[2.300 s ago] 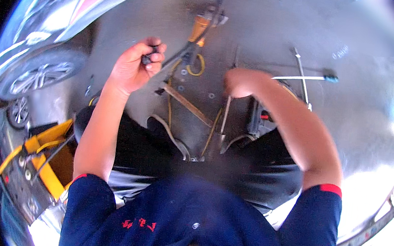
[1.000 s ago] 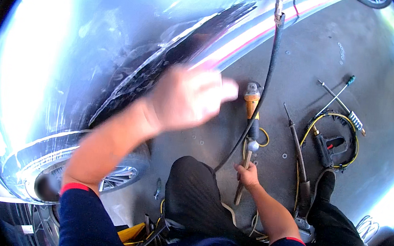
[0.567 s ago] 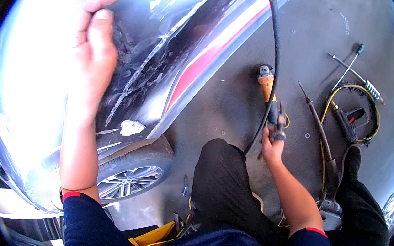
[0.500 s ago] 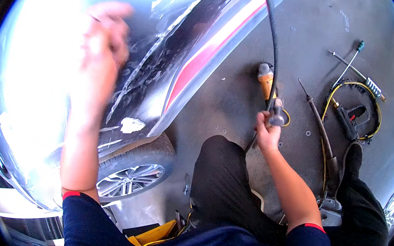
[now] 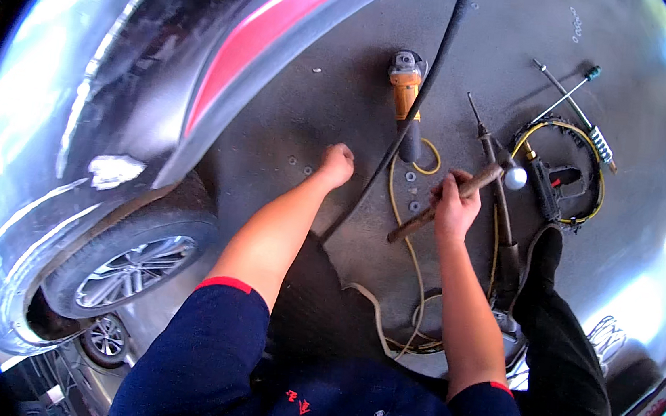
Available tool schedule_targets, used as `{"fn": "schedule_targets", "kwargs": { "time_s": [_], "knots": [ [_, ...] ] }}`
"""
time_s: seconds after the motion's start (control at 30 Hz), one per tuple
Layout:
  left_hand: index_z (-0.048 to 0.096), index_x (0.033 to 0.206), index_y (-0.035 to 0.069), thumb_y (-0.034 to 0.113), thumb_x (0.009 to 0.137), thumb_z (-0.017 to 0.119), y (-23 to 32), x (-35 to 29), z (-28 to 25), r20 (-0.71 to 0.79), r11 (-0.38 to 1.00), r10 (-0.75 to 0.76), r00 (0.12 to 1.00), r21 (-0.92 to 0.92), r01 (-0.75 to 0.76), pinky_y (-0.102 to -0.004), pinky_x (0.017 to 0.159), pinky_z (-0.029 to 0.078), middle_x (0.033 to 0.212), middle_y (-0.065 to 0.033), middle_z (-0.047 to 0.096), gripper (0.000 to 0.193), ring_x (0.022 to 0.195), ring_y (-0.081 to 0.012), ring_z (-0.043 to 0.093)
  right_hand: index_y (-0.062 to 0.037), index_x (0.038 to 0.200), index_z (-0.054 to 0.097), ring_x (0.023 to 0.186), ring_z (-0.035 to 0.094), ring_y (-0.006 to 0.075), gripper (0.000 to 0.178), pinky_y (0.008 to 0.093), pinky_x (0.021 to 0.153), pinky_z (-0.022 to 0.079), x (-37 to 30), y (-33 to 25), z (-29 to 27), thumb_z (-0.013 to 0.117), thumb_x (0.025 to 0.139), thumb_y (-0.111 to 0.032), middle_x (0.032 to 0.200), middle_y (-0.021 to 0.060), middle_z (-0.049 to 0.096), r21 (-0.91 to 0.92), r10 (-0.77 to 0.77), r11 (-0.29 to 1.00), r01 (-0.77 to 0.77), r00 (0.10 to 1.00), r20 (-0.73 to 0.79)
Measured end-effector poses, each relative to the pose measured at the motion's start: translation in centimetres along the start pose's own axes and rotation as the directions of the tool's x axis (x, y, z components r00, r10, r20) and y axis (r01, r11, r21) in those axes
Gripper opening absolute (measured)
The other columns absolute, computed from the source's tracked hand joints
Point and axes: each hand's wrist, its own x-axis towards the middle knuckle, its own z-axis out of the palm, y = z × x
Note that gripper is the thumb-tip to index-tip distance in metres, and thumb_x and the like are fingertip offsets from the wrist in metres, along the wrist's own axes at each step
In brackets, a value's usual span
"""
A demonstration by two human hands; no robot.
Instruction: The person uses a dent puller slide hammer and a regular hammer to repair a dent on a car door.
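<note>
My right hand (image 5: pixel 457 213) is closed round the wooden handle of a hammer (image 5: pixel 478 181). The handle slants from lower left to upper right, and the shiny round metal face of its head points right. My left hand (image 5: pixel 337 166) is curled closed over the floor, left of a thick black hose (image 5: pixel 387 155); whatever its fingers may hold is hidden. Beyond both hands lies an orange angle grinder (image 5: pixel 405 94) with a dark grip. A long dark rod with a pointed tip (image 5: pixel 494 156) passes below the hammer head.
To the left stands a car with a scraped dark body panel (image 5: pixel 137 98), a red strip (image 5: pixel 245 40) and a wheel (image 5: pixel 140 269). At the right lie a coiled yellow-and-black cable (image 5: pixel 598 195), a black pistol-grip tool (image 5: pixel 550 190) and a slide-hammer-like rod (image 5: pixel 575 107). My knee and shoe are close by.
My left hand has come away from the car panel, rightward and down, and is now closed. The view has swung right. The hammer has turned so its handle shows lengthwise.
</note>
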Motion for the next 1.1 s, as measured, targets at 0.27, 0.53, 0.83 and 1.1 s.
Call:
{"fn": "schedule_targets", "kwargs": {
  "time_s": [0.27,0.53,0.83,1.1],
  "knots": [
    [0.068,0.093,0.005,0.0,0.075,0.06,-3.4,1.0,1.1,-0.043,0.777,0.565,0.824,0.365,-0.514,-0.0413,0.086,0.051,0.1,-0.0161,0.065,0.02,0.098,-0.0351,0.063,-0.0036,0.102,0.06,0.057,0.058,0.0111,0.011,0.0257,0.049,0.046,-0.8,1.5,-2.7,0.065,0.093,-0.009,0.074,0.0015,0.059,-0.167,0.085,0.983,-0.077,0.996,0.04],
    [0.059,0.131,0.002,0.019,0.086,0.064,14.8,-12.8,-16.2,0.297,0.159,0.824,0.482,0.696,-0.7,-0.0382,0.117,0.035,0.144,-0.0164,0.052,0.048,0.136,-0.0309,0.047,-0.0046,0.1,0.058,0.055,0.052,0.0104,0.012,0.0255,0.05,0.043,0.3,-7.2,9.0,0.064,0.097,-0.014,0.07,0.0017,0.056,0.295,-0.171,0.94,0.17,0.985,-0.024],
    [0.026,0.154,0.0,0.041,0.082,0.068,36.2,-28.1,-33.0,0.278,-0.399,0.83,0.484,0.901,0.168,-0.0469,0.124,0.012,0.163,-0.0156,0.021,0.093,0.152,-0.0319,0.017,-0.0036,0.103,0.056,0.064,0.06,0.0164,0.016,0.0328,0.06,0.055,-1.6,-25.3,15.1,0.06,0.1,-0.019,0.081,0.0075,0.057,0.729,-0.491,0.53,0.433,0.858,-0.153],
    [0.03,0.153,0.002,0.047,0.087,0.061,40.9,-21.2,-26.0,0.452,-0.492,0.796,0.401,0.871,-0.006,-0.0426,0.124,0.01,0.164,-0.0132,0.018,0.086,0.153,-0.0272,0.013,-0.0024,0.103,0.056,0.065,0.06,0.0181,0.016,0.0329,0.059,0.054,-2.5,-22.8,12.5,0.058,0.1,-0.017,0.081,0.009,0.057,0.74,-0.44,0.542,0.397,0.885,-0.153]
  ]
}}
